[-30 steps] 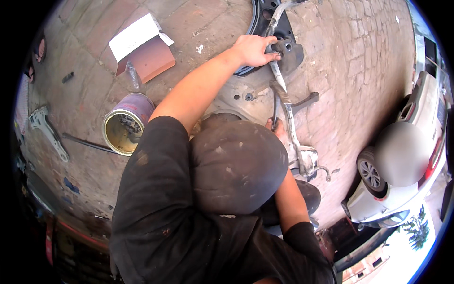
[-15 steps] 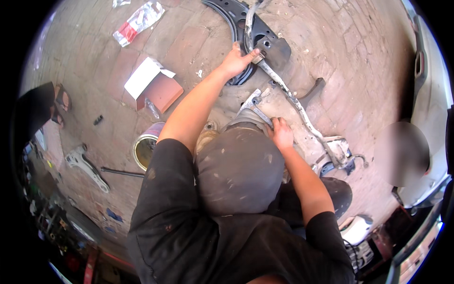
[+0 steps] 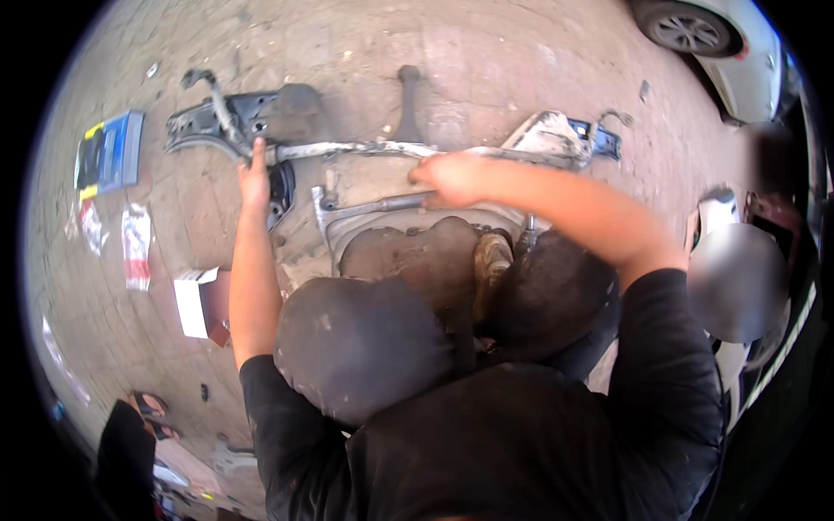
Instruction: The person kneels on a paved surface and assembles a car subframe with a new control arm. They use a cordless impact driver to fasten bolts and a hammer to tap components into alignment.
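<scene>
A long, worn anti-roll bar [image 3: 347, 149] with bent ends lies across the floor in front of me. My left hand [image 3: 254, 181] grips it near its left bend, thumb up along the metal. Beneath that end is a black pressed-steel car part [image 3: 204, 124] with holes. My right hand [image 3: 453, 178] is at the middle of the bar, just above the end of a grey rod-like metal handle [image 3: 382, 206]. Its fingers are blurred, so whether it touches either one is unclear. Between my knees and the bar sits a large metal frame [image 3: 300, 252], partly hidden by my legs.
A dark flat arm [image 3: 408, 104] lies beyond the bar. To the left are an open white-and-brown box [image 3: 195, 304], plastic packets [image 3: 136, 247] and a blue case [image 3: 122, 156]. A silver car [image 3: 747, 69] stands far right. Another person's sandalled foot [image 3: 149, 405] shows lower left.
My view has turned, so the bar now runs crosswise. My right hand has moved from the grey metal handle up toward the bar's middle; my left stays on the bar.
</scene>
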`<action>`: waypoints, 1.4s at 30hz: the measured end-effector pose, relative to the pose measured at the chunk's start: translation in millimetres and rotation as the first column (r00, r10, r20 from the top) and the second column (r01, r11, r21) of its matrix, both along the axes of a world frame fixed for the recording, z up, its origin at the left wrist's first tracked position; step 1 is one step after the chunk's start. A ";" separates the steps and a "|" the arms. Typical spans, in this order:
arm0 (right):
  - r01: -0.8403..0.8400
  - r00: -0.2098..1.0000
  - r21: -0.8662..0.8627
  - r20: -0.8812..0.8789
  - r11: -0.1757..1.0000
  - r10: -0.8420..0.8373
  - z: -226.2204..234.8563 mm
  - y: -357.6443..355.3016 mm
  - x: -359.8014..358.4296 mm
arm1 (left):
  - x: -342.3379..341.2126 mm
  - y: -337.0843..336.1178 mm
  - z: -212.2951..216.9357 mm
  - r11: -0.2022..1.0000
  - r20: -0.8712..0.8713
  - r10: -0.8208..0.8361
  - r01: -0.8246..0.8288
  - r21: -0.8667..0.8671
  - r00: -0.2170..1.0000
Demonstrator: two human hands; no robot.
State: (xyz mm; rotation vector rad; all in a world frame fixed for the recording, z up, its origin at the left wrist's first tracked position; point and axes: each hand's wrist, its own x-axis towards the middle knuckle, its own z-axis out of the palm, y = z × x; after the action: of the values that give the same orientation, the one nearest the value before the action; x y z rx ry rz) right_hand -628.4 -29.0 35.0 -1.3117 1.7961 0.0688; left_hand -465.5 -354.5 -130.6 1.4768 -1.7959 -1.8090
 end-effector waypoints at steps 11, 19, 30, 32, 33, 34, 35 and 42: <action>0.911 0.198 -0.328 -0.188 0.252 -0.962 67.0 298.2 -102.0 | 37.0 20.3 -17.4 0.932 -0.088 -0.026 -0.008 -0.362 0.996; 0.783 -0.616 0.349 0.310 -0.516 -0.724 -76.8 368.6 -95.9 | 101.9 56.5 24.8 0.939 0.242 -0.248 0.294 -0.177 0.938; 0.753 -0.582 -0.105 0.354 -0.649 -0.733 -63.8 337.9 -88.2 | 70.6 48.2 147.8 0.917 0.365 -0.353 0.397 -0.049 0.861; 0.736 -0.427 -0.242 0.558 -0.632 -0.711 -30.3 321.4 -71.3 | 43.2 59.8 177.9 0.881 0.370 -0.424 0.471 -0.045 0.827; 0.750 -0.326 -0.257 0.659 -0.609 -0.678 -11.7 316.3 -62.8 | 27.9 68.1 194.2 0.837 0.339 -0.505 0.546 -0.034 0.794; 0.763 -0.171 -0.287 0.774 -0.579 -0.609 6.6 311.2 -55.4 | 10.5 76.7 211.4 0.784 0.307 -0.584 0.620 -0.028 0.751; 0.768 -0.234 -0.204 0.793 -0.607 -0.562 23.3 306.1 -51.6 | -7.1 87.8 227.5 0.742 0.300 -0.627 0.668 -0.051 0.719; 0.803 -0.185 -0.096 0.898 -0.588 -0.399 103.1 268.1 -36.4 | -81.6 201.1 319.7 0.522 0.166 -0.813 0.824 -0.220 0.559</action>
State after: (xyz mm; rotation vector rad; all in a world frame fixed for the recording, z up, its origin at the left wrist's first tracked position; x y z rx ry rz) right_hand -664.8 239.1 138.1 0.2952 1.8131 -2.3310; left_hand -547.1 -153.4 189.2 0.5201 -2.9483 -1.6834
